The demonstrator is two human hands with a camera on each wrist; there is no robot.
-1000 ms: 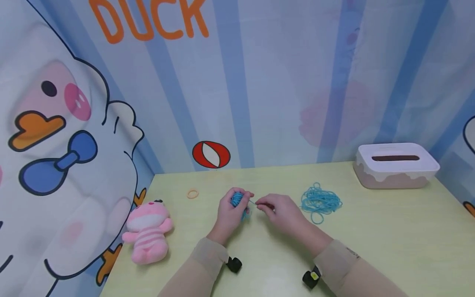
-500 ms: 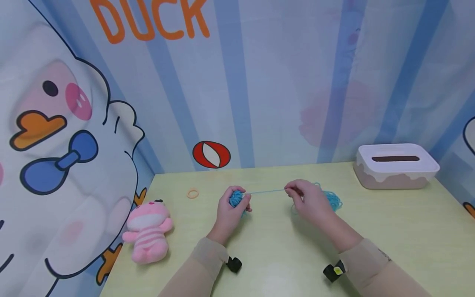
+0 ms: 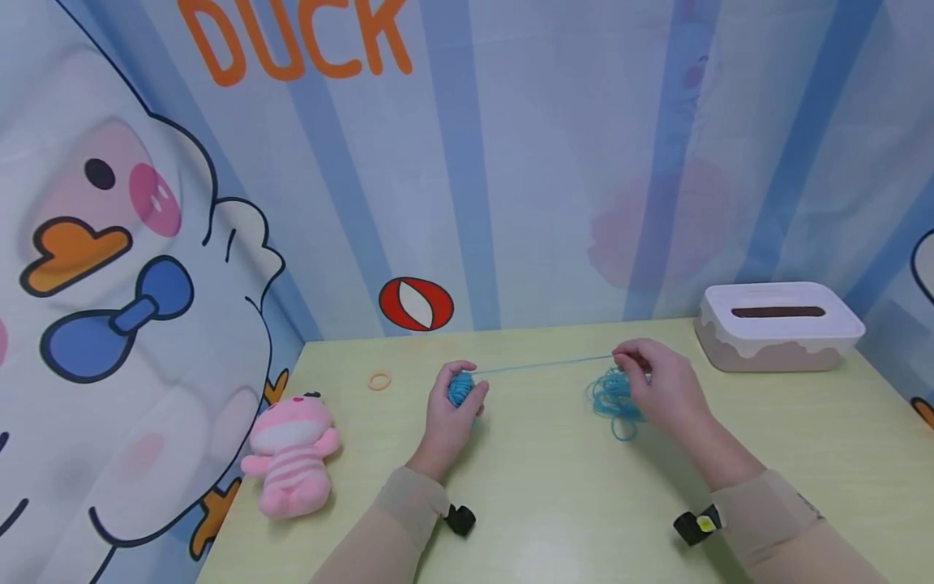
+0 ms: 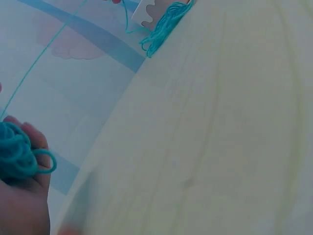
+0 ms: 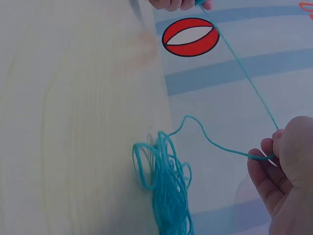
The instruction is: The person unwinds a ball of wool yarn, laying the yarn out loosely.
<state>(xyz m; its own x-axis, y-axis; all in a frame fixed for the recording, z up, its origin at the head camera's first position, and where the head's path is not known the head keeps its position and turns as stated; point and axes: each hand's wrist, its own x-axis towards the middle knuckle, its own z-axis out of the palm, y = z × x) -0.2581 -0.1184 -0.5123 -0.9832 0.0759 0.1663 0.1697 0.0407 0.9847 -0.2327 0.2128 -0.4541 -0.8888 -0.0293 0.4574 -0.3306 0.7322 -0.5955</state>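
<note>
In the head view my left hand (image 3: 448, 418) grips a small wound ball of blue yarn (image 3: 460, 389), fingers and thumb curled around it. A loop of yarn sticks out of the ball (image 4: 19, 154) in the left wrist view. My right hand (image 3: 667, 389) pinches the strand (image 3: 543, 364) between thumb and fingertips, and it runs taut from the ball. Under and beside the right hand, a loose heap of the same yarn (image 3: 614, 397) lies on the table. From the right fingers a slack length sags to that heap (image 5: 171, 196) in the right wrist view.
A pink plush toy (image 3: 292, 458) lies at the left of the pale table (image 3: 540, 503). Behind it is a small orange ring (image 3: 379, 380). A white and beige tissue box (image 3: 781, 328) stands at the back right, before a printed cloth backdrop (image 3: 540, 162).
My right hand has moved away from the left hand, to the right and slightly up, drawing the strand out long. The left hand has barely shifted and keeps hold of the ball.
</note>
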